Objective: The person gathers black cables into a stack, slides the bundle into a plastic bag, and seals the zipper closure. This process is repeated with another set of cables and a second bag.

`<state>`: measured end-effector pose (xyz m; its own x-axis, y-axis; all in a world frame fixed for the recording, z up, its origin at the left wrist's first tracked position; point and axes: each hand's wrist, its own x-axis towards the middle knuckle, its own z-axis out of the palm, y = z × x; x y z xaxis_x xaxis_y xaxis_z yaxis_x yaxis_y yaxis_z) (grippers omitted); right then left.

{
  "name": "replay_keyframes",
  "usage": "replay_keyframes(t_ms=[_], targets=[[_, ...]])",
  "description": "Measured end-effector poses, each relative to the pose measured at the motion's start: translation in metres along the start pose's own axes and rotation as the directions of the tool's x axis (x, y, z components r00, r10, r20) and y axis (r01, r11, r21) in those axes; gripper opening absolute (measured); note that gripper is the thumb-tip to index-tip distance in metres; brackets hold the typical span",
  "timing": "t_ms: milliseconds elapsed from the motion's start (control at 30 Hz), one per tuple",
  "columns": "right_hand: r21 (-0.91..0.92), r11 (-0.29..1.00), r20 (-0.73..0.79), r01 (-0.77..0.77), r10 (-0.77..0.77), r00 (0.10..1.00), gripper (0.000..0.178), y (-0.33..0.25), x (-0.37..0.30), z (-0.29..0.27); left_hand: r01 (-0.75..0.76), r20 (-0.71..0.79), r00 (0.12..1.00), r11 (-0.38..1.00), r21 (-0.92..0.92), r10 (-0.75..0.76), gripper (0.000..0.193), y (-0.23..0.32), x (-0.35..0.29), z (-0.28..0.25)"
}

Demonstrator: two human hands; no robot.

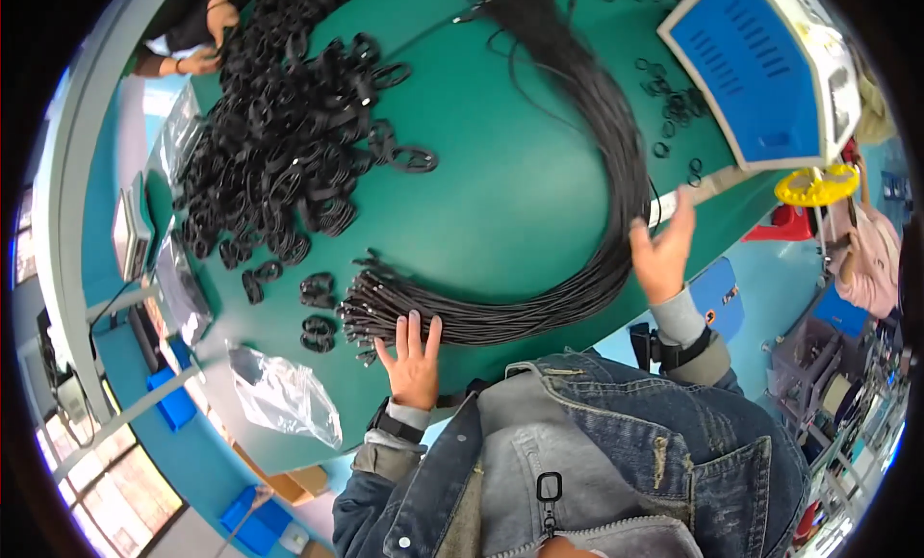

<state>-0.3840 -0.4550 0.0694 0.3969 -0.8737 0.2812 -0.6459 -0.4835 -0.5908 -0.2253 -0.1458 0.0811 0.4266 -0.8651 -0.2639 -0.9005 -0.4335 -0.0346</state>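
Cables in a thick bundle of slim black strands (500,322) lay on the green-topped desk (500,202), curving from the left hand (414,370) to beside the right hand (664,250) and away beyond it, probably because their length suited a bend. The left hand, fingers spread, rested on the bundle's near edge by its ends, gripping nothing, perhaps steadying them. The right hand, thumb well apart from its fingers, held nothing; whether it touched the bundle could not be told. Left of the left hand sat two small clusters of black coiled cable (318,335), seemingly set apart from the large heap of black coils (279,154) beyond them.
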Motion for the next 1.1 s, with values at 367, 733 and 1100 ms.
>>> replay_keyframes(t_ms=[367, 733, 1100], targets=[[0.319, 0.737, 0.456, 0.596, -0.671, 0.585, 0.056, -0.170, 0.077, 0.199, 0.310, 0.068, 0.939, 0.744, -0.592, -0.337, 0.044, 0.003, -0.012, -0.023], [0.374, 0.883, 0.654, 0.283, -0.468, 0.595, 0.037, -0.147, 0.067, 0.181, 0.640, 0.068, 0.361, 0.194, -0.744, -0.930, 0.053, -0.163, -0.067, 0.033], [0.649, 0.747, 0.685, 0.146, -0.657, 0.315, 0.019, -0.285, -0.040, 0.122, 0.352, -0.204, 0.824, 0.760, -0.547, -0.529, 0.048, -0.236, -0.087, 0.088]])
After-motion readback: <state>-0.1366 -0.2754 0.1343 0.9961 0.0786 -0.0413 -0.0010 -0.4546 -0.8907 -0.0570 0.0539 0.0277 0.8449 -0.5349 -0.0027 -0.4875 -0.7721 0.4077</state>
